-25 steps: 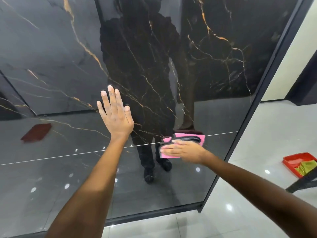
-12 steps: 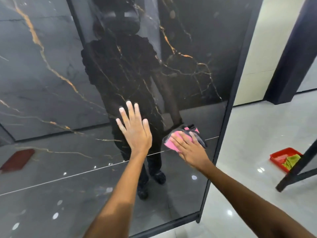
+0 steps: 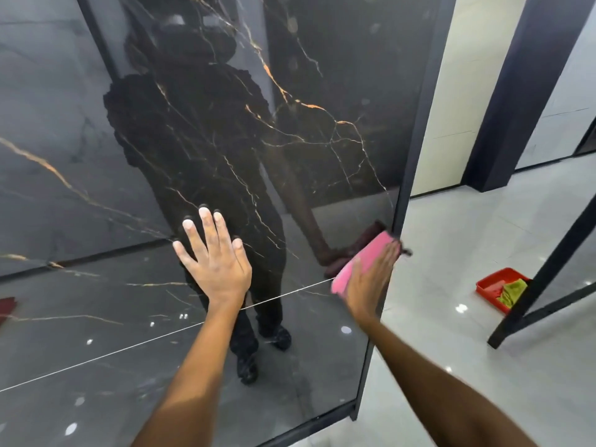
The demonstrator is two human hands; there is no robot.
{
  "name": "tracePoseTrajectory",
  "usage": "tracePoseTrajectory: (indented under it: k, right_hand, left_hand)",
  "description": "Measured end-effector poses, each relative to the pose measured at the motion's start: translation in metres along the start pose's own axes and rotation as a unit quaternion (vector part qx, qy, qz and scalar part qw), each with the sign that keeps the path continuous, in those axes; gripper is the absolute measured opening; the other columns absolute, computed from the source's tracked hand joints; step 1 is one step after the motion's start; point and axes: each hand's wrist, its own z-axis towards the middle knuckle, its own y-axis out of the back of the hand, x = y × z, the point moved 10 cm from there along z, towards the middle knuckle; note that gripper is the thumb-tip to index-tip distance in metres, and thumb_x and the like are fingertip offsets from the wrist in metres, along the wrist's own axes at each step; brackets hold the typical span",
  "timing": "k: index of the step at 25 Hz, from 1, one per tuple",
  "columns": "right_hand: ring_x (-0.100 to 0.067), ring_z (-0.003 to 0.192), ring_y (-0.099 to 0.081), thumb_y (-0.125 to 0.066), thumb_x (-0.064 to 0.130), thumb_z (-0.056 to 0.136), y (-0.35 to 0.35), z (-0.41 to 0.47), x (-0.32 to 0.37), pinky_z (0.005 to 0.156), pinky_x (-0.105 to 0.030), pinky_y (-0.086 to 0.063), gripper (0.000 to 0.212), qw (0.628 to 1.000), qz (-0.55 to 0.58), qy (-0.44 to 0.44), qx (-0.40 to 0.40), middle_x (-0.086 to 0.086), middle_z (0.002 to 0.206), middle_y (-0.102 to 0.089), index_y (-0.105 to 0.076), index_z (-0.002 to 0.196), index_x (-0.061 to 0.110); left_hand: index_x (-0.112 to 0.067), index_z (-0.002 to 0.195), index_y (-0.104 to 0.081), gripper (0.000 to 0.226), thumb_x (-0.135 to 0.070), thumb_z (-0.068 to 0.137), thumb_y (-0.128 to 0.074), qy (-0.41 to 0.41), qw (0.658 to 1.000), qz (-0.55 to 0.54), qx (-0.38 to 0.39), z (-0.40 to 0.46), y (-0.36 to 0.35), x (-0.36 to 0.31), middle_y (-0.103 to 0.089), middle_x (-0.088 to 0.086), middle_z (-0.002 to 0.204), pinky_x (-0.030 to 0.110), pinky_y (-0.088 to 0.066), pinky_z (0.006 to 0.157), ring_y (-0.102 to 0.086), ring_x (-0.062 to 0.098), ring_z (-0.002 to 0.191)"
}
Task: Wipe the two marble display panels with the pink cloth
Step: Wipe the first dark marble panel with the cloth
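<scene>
A tall glossy black marble panel [image 3: 338, 91] with gold veins stands upright in a dark frame and mirrors a person. My left hand [image 3: 214, 262] lies flat against it, fingers spread and straight. My right hand [image 3: 371, 279] presses the pink cloth [image 3: 361, 262] against the panel close to its right frame edge, fingers extended over the cloth. A second grey marble panel [image 3: 42, 124] with a gold vein stands to the left, behind a dark vertical frame bar.
A red tray [image 3: 487, 283] holding a yellow-green cloth [image 3: 512, 291] sits on the shiny tiled floor at the right. A black metal stand leg [image 3: 554, 253] slants across in front of it. A dark pillar [image 3: 522, 91] rises at the far right.
My right hand slid the pink cloth rightward across the panel to its right frame edge. The view shifted, and my left hand stayed flat on the marble.
</scene>
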Motion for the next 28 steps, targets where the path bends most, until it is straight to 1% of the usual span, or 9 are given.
tracePoseTrajectory:
  k: [2, 5, 7, 9, 11, 17, 21, 23, 28]
  right_hand:
    - [-0.041, 0.135, -0.032, -0.046, 0.024, 0.095, -0.024, -0.046, 0.055, 0.110, -0.052, -0.027, 0.055, 0.979, 0.008, 0.175, 0.099, -0.018, 0.147, -0.031, -0.028, 0.145, 0.015]
    - [-0.022, 0.150, -0.008, -0.036, 0.031, 0.094, -0.037, -0.091, 0.135, 0.118, -0.049, -0.007, 0.068, 0.767, -0.107, 0.626, 0.093, -0.005, 0.160, -0.016, -0.009, 0.155, 0.019]
    - [-0.026, 0.149, -0.008, -0.047, 0.028, 0.086, -0.016, -0.013, 0.127, 0.119, -0.044, 0.000, 0.072, 0.805, -0.113, 0.582, -0.021, -0.011, 0.155, -0.024, -0.020, 0.151, 0.011]
    - [-0.032, 0.144, -0.018, -0.052, 0.022, 0.083, 0.028, 0.074, 0.095, 0.121, -0.046, -0.003, 0.069, 0.944, -0.026, 0.319, -0.076, -0.018, 0.151, -0.029, -0.028, 0.146, 0.007]
    - [-0.032, 0.145, -0.017, -0.050, 0.020, 0.086, 0.035, 0.075, 0.076, 0.119, -0.055, -0.010, 0.069, 0.985, 0.038, 0.128, -0.110, -0.021, 0.155, -0.026, -0.026, 0.149, 0.004]
    - [-0.017, 0.150, 0.000, -0.047, 0.034, 0.084, -0.005, -0.016, 0.150, 0.119, -0.045, -0.003, 0.084, 0.752, -0.159, 0.639, 0.006, 0.001, 0.157, -0.028, -0.005, 0.156, 0.022]
    - [-0.030, 0.147, -0.017, -0.048, 0.021, 0.079, 0.101, 0.160, 0.191, 0.119, -0.052, -0.011, 0.077, 0.932, -0.044, 0.336, -0.127, -0.013, 0.158, -0.026, -0.026, 0.153, 0.012]
    - [-0.033, 0.145, -0.023, -0.048, 0.016, 0.074, 0.105, 0.149, 0.227, 0.118, -0.055, -0.013, 0.074, 0.943, 0.025, 0.294, -0.151, -0.019, 0.152, -0.035, -0.037, 0.147, 0.006]
    - [-0.018, 0.150, -0.004, -0.058, 0.029, 0.077, -0.018, -0.064, 0.211, 0.118, -0.049, -0.008, 0.075, 0.642, -0.165, 0.748, 0.023, 0.000, 0.154, -0.033, -0.033, 0.147, 0.017]
  left_hand:
    - [-0.014, 0.156, -0.004, 0.055, -0.033, 0.106, -0.015, -0.003, 1.000, -0.002, -0.006, -0.003, 0.000, 0.000, 0.008, -0.004, 0.164, 0.048, 0.001, 0.119, 0.010, 0.021, 0.150]
    - [-0.014, 0.156, -0.006, 0.055, -0.033, 0.106, -0.016, -0.011, 1.000, 0.001, -0.007, -0.001, 0.000, 0.000, 0.006, -0.004, 0.164, 0.048, 0.000, 0.119, 0.008, 0.022, 0.150]
    - [-0.015, 0.156, -0.005, 0.055, -0.033, 0.106, -0.016, -0.022, 1.000, 0.003, -0.002, -0.002, -0.002, -0.001, 0.007, -0.004, 0.164, 0.048, 0.001, 0.120, 0.009, 0.021, 0.150]
    - [-0.015, 0.157, -0.004, 0.056, -0.033, 0.106, -0.017, -0.019, 1.000, 0.017, -0.007, -0.004, -0.001, -0.002, 0.008, -0.004, 0.164, 0.048, 0.002, 0.120, 0.010, 0.022, 0.150]
    - [-0.014, 0.157, -0.005, 0.056, -0.033, 0.105, -0.016, -0.013, 1.000, 0.008, -0.018, -0.004, 0.001, -0.003, 0.007, -0.004, 0.164, 0.048, 0.001, 0.120, 0.009, 0.022, 0.150]
    - [-0.016, 0.156, -0.013, 0.056, -0.028, 0.103, -0.027, -0.002, 1.000, 0.010, 0.026, 0.003, 0.004, -0.008, -0.001, -0.002, 0.164, 0.050, -0.002, 0.118, 0.006, 0.019, 0.151]
    - [-0.014, 0.138, -0.041, 0.044, -0.013, 0.094, -0.045, 0.059, 0.994, -0.093, -0.028, 0.056, 0.046, -0.006, -0.023, 0.007, 0.153, 0.045, -0.010, 0.115, -0.023, 0.026, 0.144]
    - [-0.010, 0.139, -0.042, 0.044, -0.008, 0.095, -0.045, 0.085, 0.990, -0.079, -0.077, 0.092, 0.067, 0.013, -0.029, 0.012, 0.154, 0.038, -0.010, 0.116, -0.025, 0.028, 0.143]
    - [-0.009, 0.153, -0.022, 0.055, -0.020, 0.100, -0.035, 0.050, 0.998, 0.027, -0.007, 0.103, 0.056, 0.037, -0.021, 0.014, 0.160, 0.040, -0.004, 0.119, -0.010, 0.028, 0.149]
